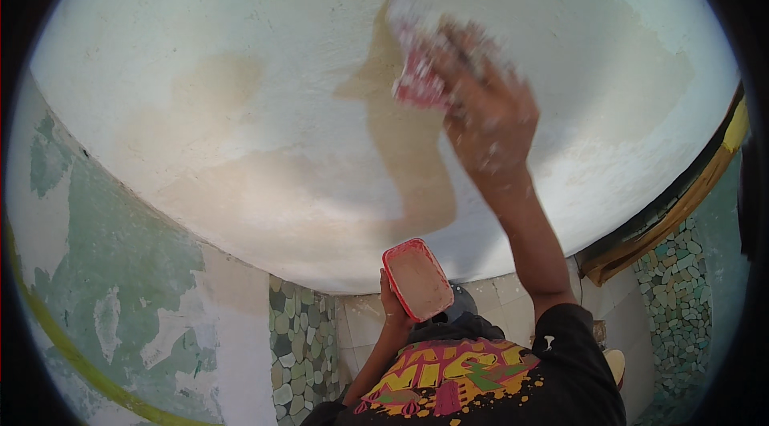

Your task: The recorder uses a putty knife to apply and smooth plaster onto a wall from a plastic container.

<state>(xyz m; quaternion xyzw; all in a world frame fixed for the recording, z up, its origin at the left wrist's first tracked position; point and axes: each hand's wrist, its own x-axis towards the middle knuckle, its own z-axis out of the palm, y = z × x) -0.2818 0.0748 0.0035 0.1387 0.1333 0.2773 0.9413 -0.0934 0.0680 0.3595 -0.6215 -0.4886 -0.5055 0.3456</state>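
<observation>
Raised against the pale plastered surface point(264, 138), my right hand point(489, 114) grips a pinkish-red tool point(420, 78) with white smears on it, probably a spreader; motion blurs its shape and its pale edge. White paste speckles my fingers and the back of the hand, and its shadow falls on the surface to the left. Low in the middle, my left hand point(394, 302) holds a red rectangular tub point(416, 282) of smooth beige paste, its fingers along the tub's left side.
Patchy green-and-white wall point(120, 266) runs down the left, beside pebble-patterned tiling point(292, 346). Tiled floor point(360, 322) shows below. At right are a curved wooden strip point(661, 222), a yellow object point(735, 126) and more pebble tiling point(673, 306).
</observation>
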